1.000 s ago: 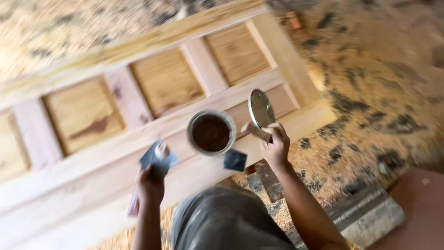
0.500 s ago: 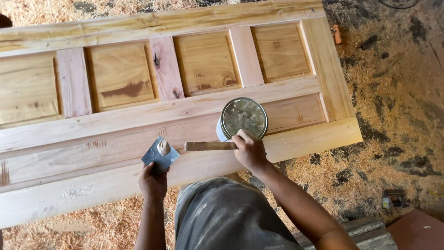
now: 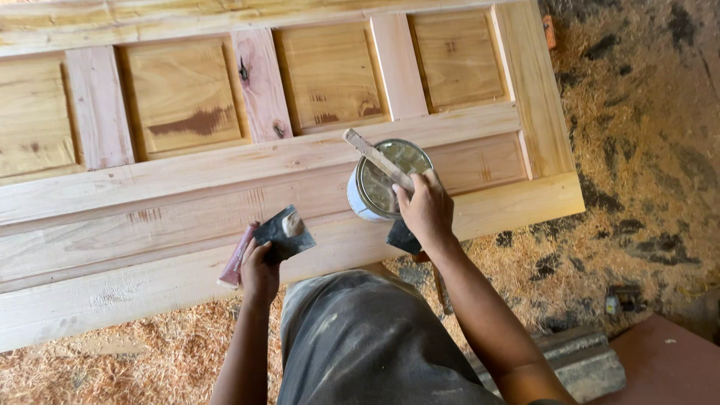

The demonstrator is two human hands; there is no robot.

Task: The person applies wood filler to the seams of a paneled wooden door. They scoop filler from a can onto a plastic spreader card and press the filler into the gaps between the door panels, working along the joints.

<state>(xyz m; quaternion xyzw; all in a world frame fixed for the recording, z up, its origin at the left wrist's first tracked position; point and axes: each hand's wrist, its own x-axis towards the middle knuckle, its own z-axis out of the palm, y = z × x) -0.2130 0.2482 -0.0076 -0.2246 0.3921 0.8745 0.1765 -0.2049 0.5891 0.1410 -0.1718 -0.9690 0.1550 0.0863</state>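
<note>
Your left hand [image 3: 259, 266] pinches a dark scraper [image 3: 285, 232] with filler on it, plus a folded reddish sheet, over the door's [image 3: 187, 187] lower rail. Your right hand [image 3: 424, 210] grips a wooden stick [image 3: 375, 157] across the lidded tin [image 3: 382, 184] standing on the rail; levering there could tip it off the near edge or flick filler onto the panels.

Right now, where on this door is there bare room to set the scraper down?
The long bottom rail left of the left hand is bare, as is the middle rail above it. It is crowded around the tin can, where the right hand holds a wooden stick.
</note>
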